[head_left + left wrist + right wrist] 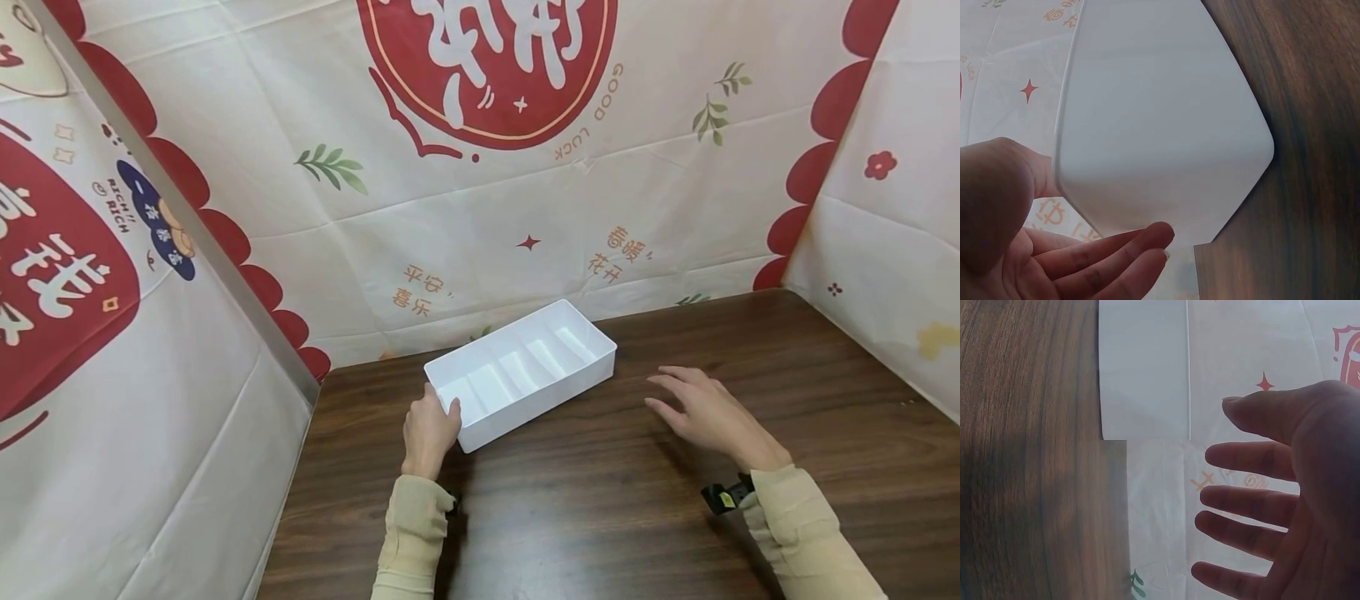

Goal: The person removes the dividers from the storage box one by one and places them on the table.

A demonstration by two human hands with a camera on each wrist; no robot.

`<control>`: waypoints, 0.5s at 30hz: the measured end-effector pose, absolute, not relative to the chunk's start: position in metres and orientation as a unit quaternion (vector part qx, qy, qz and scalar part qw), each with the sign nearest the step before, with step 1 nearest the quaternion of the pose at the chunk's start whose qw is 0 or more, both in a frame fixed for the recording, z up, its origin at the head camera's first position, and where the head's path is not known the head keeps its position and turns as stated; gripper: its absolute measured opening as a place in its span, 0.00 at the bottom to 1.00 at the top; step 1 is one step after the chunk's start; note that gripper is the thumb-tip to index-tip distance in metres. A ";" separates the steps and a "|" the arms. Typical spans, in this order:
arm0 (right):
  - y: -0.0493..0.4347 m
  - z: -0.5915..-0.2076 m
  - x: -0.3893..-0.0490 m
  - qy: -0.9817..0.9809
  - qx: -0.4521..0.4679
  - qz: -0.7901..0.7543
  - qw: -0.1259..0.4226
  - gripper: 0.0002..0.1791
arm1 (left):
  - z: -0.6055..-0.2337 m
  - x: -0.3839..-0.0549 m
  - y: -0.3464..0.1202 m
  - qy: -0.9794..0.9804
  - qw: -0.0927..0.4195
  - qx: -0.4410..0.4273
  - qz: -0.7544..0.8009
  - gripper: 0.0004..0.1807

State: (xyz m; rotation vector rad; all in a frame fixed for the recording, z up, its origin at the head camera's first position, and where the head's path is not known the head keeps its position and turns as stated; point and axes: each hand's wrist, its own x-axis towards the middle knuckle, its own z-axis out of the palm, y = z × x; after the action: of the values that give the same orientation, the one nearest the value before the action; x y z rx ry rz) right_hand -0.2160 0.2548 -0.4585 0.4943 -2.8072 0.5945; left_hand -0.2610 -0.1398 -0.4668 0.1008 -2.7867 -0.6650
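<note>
A white open-topped plastic box (517,408) with several compartments in a row sits at an angle on the table, close to the back cloth. At its left end my left hand (432,429) grips the wall, thumb over the rim and fingers along the outside. The left wrist view shows the box's smooth outer walls (1160,100) and the fingertips (1157,237) against the end. Apart from the box, to its right, my right hand (701,412) hovers above the table with fingers spread and nothing in them. The right wrist view shows the box's far end (1144,375) beyond the thumb.
The dark wood-grain table (585,508) meets a printed white back cloth (480,208) just behind the box. More printed cloth hangs at the left side (187,433) and the right side (892,250). A black strap device (723,498) is on the right wrist.
</note>
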 end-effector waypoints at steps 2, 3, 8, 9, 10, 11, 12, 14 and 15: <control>0.254 -0.458 -0.217 -0.959 0.167 0.204 0.107 0.22 | -0.468 -0.262 -0.140 -0.961 0.140 0.037 -0.234 0.31; 0.254 -0.458 -0.217 -0.959 0.167 0.204 0.105 0.22 | -0.468 -0.262 -0.140 -0.961 0.142 0.036 -0.236 0.28; 0.251 -0.458 -0.219 -0.959 0.166 0.206 0.104 0.21 | -0.470 -0.263 -0.140 -0.957 0.151 0.036 -0.243 0.16; 0.250 -0.458 -0.220 -0.959 0.166 0.205 0.106 0.21 | -0.470 -0.263 -0.140 -0.957 0.152 0.036 -0.244 0.15; 0.250 -0.458 -0.220 -0.959 0.164 0.205 0.107 0.21 | -0.470 -0.263 -0.140 -0.956 0.153 0.036 -0.246 0.14; 0.250 -0.457 -0.220 -0.960 0.161 0.205 0.107 0.21 | -0.470 -0.263 -0.140 -0.956 0.154 0.037 -0.248 0.12; 0.249 -0.458 -0.220 -0.960 0.158 0.204 0.107 0.21 | -0.470 -0.263 -0.140 -0.955 0.155 0.037 -0.251 0.11; 0.249 -0.457 -0.221 -0.961 0.153 0.202 0.107 0.22 | -0.471 -0.264 -0.140 -0.954 0.154 0.036 -0.256 0.09; 0.249 -0.457 -0.222 -0.962 0.149 0.201 0.106 0.22 | -0.471 -0.264 -0.140 -0.953 0.153 0.035 -0.258 0.08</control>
State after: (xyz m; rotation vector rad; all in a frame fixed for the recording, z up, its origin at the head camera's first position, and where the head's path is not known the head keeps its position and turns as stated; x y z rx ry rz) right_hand -0.2216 0.2491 -0.4574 0.4380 -2.8349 0.5930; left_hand -0.2642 -0.1401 -0.4707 0.1006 -2.7336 -0.7399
